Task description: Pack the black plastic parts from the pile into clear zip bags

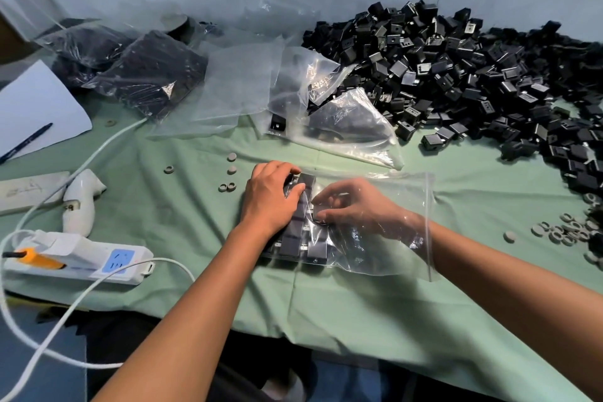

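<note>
A green cloth [326, 320] covers the worktop. The pile of black parts [473, 75] fills its far right corner. Near the front edge lies a clear zip bag [375, 254]; the right hand [355, 206] reaches inside it, fingers curled pinching a part, while the left hand [270, 196] presses flat-fingered on the rows of parts [303, 238] through the plastic.

A green-covered bench [326, 310] carries a pile of black parts [473, 75] at two o'clock, filled bags [143, 75] at ten, a power strip [98, 263] at nine, and what look like grey rings [567, 230] at three.
</note>
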`<state>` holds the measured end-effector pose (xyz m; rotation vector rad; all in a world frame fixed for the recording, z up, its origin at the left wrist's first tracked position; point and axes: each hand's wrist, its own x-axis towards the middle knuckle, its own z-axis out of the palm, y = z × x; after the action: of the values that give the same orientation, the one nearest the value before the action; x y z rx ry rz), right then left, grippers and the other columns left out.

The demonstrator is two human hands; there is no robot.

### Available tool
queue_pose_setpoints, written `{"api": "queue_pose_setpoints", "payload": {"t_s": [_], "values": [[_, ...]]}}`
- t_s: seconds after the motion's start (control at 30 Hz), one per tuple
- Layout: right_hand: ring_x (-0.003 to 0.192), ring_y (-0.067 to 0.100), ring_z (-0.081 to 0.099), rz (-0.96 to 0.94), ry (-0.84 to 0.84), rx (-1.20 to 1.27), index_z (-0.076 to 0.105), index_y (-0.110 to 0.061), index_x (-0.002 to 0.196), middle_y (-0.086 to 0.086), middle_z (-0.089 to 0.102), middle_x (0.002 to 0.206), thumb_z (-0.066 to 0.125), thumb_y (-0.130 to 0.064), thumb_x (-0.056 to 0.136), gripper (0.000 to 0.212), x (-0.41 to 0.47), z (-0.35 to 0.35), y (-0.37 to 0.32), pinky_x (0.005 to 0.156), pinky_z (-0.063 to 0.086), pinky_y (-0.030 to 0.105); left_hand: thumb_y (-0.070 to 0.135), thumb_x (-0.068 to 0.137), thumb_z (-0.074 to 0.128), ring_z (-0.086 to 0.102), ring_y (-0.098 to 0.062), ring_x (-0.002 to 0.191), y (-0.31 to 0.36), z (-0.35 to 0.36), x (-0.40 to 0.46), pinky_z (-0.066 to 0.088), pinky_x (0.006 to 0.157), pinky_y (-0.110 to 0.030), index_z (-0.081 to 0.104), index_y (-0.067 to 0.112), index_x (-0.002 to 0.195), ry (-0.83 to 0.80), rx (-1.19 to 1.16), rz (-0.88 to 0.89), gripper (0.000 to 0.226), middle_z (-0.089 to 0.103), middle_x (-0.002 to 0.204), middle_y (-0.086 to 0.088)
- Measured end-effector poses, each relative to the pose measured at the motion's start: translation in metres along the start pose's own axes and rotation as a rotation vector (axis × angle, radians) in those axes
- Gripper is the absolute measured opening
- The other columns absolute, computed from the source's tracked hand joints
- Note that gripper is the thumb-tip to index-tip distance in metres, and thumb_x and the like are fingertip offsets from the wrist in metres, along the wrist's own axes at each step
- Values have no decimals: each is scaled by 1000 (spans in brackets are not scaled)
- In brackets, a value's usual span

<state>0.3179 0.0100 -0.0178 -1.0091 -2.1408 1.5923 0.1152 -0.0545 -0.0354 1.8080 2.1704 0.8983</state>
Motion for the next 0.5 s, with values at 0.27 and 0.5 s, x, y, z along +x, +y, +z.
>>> {"api": "queue_pose_setpoints", "payload": {"t_s": [0.27,0.5], "values": [[88,28,77,42,16,30,79,-11,100,8,80,94,82,-16,85,15,1,-1,8,78,64,41,31,96,64,49,-21,115,8,-3,-3,45,99,-40,65,22,121,-16,65,-17,26,63,120,2],[91,31,76,116,-41,141,70,-4,119,13,78,102,76,-23,89,36,-19,-23,8,84,63,40,33,97,61,48,-22,117,13,-8,-4,43,98,-40,63,23,121,-43,152,-7,26,62,122,2]]}}
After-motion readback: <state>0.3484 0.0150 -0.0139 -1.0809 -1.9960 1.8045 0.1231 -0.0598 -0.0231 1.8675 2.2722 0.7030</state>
